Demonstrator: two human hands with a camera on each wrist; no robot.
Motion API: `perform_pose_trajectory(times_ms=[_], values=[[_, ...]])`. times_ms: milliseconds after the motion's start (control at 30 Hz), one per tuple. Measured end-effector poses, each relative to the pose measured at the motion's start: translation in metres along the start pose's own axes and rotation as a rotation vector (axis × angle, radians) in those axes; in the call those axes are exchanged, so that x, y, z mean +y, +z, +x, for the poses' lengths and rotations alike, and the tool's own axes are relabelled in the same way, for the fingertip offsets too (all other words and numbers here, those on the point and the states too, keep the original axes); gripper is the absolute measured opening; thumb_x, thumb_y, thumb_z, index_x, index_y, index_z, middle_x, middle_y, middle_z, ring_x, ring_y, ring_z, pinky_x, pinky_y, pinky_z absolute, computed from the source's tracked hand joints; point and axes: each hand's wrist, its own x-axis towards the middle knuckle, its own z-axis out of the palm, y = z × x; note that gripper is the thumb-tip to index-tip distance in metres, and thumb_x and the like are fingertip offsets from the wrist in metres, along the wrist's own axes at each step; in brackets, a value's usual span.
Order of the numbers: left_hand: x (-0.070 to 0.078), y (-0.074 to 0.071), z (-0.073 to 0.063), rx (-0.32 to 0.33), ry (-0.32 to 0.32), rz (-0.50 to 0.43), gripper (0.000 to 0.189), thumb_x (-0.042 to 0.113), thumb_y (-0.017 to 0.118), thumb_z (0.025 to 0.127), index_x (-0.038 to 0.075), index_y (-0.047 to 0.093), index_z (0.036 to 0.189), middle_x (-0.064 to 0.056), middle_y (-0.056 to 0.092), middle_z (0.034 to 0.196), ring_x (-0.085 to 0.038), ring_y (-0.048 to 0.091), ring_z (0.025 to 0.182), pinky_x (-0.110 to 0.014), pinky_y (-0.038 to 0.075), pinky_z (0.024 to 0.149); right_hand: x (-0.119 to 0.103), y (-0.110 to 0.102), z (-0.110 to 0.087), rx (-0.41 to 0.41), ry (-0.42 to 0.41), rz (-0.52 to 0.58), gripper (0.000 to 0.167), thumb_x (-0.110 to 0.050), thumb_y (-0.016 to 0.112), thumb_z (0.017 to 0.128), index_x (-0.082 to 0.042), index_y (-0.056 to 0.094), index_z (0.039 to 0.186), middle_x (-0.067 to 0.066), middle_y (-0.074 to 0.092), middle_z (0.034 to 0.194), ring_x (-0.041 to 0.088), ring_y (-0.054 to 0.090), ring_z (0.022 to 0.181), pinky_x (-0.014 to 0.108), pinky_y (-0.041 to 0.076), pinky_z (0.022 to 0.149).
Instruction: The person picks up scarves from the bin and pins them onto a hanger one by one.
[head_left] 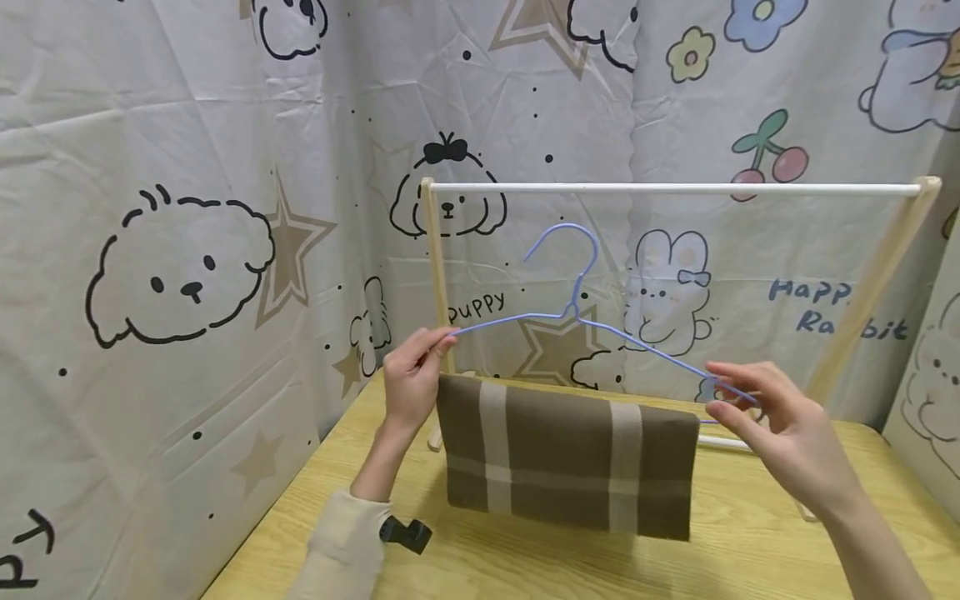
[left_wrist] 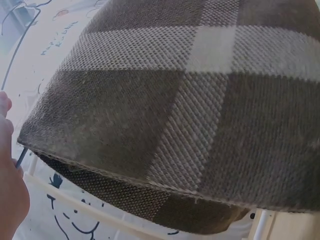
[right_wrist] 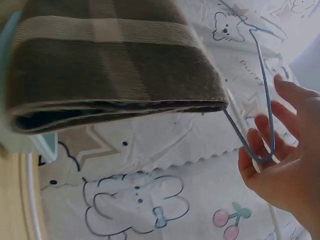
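Note:
A thin blue clothes hanger (head_left: 517, 317) is held up in front of the rack, its hook on top. My left hand (head_left: 414, 375) grips the hanger's left end, beside the cloth's upper corner. At the other end, my right hand (head_left: 787, 433) holds the right corner, thumb below the sloping wire and fingers over it. In the right wrist view the hanger's bend (right_wrist: 265, 159) lies against the curled fingers. A folded brown plaid cloth (head_left: 561, 458) with pale stripes hangs over the hanger's lower bar, with bare wire showing at its right.
Behind the hanger stands a wooden rack with a white top rail (head_left: 675, 190). It stands on a wood-grain table (head_left: 360, 467). Printed curtains (head_left: 187, 375) close off the back and sides. A pale green object (right_wrist: 50, 145) shows beside the cloth in the right wrist view.

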Motion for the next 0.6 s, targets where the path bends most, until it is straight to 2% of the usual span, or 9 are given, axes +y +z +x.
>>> perform_pose_trajectory(times_ms=[133, 267, 367, 500, 600], values=[[-0.002, -0.004, 0.001, 0.034, 0.012, 0.019, 0.009, -0.003, 0.072, 0.085, -0.005, 0.075, 0.093, -0.005, 0.05, 0.06, -0.008, 0.034, 0.052, -0.02, 0.027, 0.048, 0.014, -0.002, -0.004, 0.041, 0.037, 0.003, 0.059, 0.008, 0.067, 0.089, -0.007, 0.05, 0.143, -0.007, 0.054, 0.121, 0.0, 0.054, 0.107, 0.005, 0.044, 0.084], [-0.002, -0.006, 0.002, 0.059, 0.001, 0.035, 0.014, 0.008, 0.07, 0.089, -0.004, 0.076, 0.093, -0.007, 0.049, 0.059, -0.008, 0.034, 0.052, -0.02, 0.027, 0.048, 0.033, 0.0, -0.012, 0.033, 0.084, 0.02, 0.057, 0.005, 0.062, 0.093, -0.01, 0.046, 0.146, -0.012, 0.055, 0.121, -0.004, 0.055, 0.107, 0.005, 0.045, 0.083], [-0.001, -0.008, 0.003, 0.078, -0.008, 0.049, 0.013, 0.006, 0.071, 0.088, -0.004, 0.076, 0.093, -0.009, 0.05, 0.059, -0.008, 0.034, 0.053, -0.02, 0.027, 0.049, 0.048, 0.003, -0.018, 0.002, 0.102, 0.021, 0.051, 0.003, 0.06, 0.096, -0.01, 0.047, 0.144, -0.016, 0.055, 0.119, -0.007, 0.055, 0.106, 0.005, 0.046, 0.082], [0.0, -0.011, 0.005, 0.102, -0.019, 0.053, 0.01, -0.001, 0.071, 0.085, -0.005, 0.076, 0.093, -0.012, 0.051, 0.059, -0.008, 0.034, 0.054, -0.02, 0.028, 0.05, 0.064, 0.009, -0.025, -0.048, 0.121, -0.052, 0.043, -0.006, 0.062, 0.097, -0.007, 0.05, 0.139, -0.018, 0.051, 0.117, -0.011, 0.052, 0.102, 0.003, 0.044, 0.08], [-0.001, -0.012, 0.006, 0.125, -0.032, 0.058, 0.011, -0.004, 0.071, 0.084, -0.004, 0.077, 0.093, -0.011, 0.053, 0.06, -0.007, 0.034, 0.054, -0.02, 0.027, 0.05, 0.075, 0.014, -0.031, -0.094, 0.126, -0.095, 0.044, -0.011, 0.064, 0.097, -0.002, 0.051, 0.138, -0.016, 0.051, 0.114, -0.01, 0.052, 0.099, 0.004, 0.044, 0.08]])
